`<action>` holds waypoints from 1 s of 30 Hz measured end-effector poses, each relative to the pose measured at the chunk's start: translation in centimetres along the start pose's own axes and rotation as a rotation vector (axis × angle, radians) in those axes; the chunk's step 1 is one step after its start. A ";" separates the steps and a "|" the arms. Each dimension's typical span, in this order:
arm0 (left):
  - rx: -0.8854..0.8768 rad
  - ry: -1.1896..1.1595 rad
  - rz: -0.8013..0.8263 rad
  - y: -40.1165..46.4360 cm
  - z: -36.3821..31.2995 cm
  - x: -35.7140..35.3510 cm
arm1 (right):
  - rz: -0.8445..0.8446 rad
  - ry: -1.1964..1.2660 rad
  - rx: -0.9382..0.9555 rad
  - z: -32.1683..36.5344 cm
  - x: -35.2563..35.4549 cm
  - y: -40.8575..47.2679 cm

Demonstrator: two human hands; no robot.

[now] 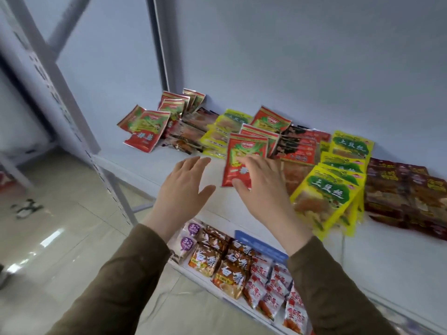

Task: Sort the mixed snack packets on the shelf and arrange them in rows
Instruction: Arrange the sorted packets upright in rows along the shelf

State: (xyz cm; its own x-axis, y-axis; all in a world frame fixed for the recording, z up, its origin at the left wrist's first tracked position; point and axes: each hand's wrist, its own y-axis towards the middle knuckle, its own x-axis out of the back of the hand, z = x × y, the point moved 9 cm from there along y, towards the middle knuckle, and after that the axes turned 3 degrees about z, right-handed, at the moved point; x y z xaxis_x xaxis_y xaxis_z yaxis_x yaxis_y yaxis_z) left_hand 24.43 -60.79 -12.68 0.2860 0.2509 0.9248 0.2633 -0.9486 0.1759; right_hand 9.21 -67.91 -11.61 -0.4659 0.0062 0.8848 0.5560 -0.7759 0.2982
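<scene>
Snack packets lie in mixed rows on a white shelf (377,257). A red-and-green packet (238,151) fronts a short row at the middle; my right hand (260,187) lies over its lower part, thumb at its bottom edge, fingers spread on it. My left hand (183,189) hovers open just left of it, holding nothing. More red-and-green packets (147,128) stand at the far left. Yellow-and-green packets (331,197) form a row at the right, and smaller yellow ones (219,135) lie behind. Dark red packets (406,197) lie at the far right.
A grey upright post (72,112) stands at the shelf's left end. A lower shelf holds brown packets (229,269), red-and-white packets (273,284) and purple packets (189,235). Tiled floor (60,238) lies left. The back wall is close behind the packets.
</scene>
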 end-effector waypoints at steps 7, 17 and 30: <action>-0.067 -0.017 0.019 2.3 11.0 3.8 | -0.026 0.010 -0.080 9.2 -5.1 4.2; -0.015 -0.158 0.019 8.3 19.3 4.1 | -0.059 0.064 -0.102 14.0 -8.6 10.6; 0.257 -0.434 0.038 16.6 30.9 1.8 | -0.024 0.238 -0.175 18.1 -15.8 21.1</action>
State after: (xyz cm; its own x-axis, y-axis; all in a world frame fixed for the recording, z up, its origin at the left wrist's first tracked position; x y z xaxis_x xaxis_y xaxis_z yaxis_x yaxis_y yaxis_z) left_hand 57.76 -70.16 -18.50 0.6424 0.3257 0.6937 0.4479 -0.8941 0.0050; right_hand 40.80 -72.99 -12.84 -0.6373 -0.1065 0.7632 0.4251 -0.8746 0.2330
